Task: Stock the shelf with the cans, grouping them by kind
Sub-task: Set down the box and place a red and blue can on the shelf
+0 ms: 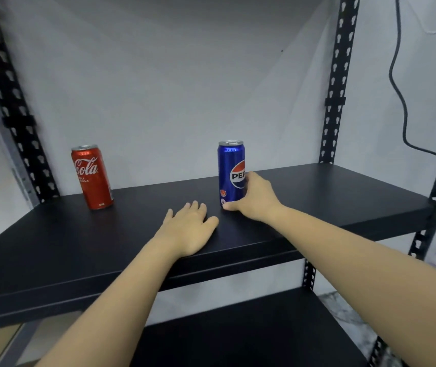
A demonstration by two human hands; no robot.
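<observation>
My right hand wraps the blue can, which stands upright on the black shelf right of middle; my grip is curled round its lower right side, thumb at its base. My left hand lies flat on the shelf just left of that can, fingers straight, holding nothing. The red can stands well apart to the left, near the back post.
</observation>
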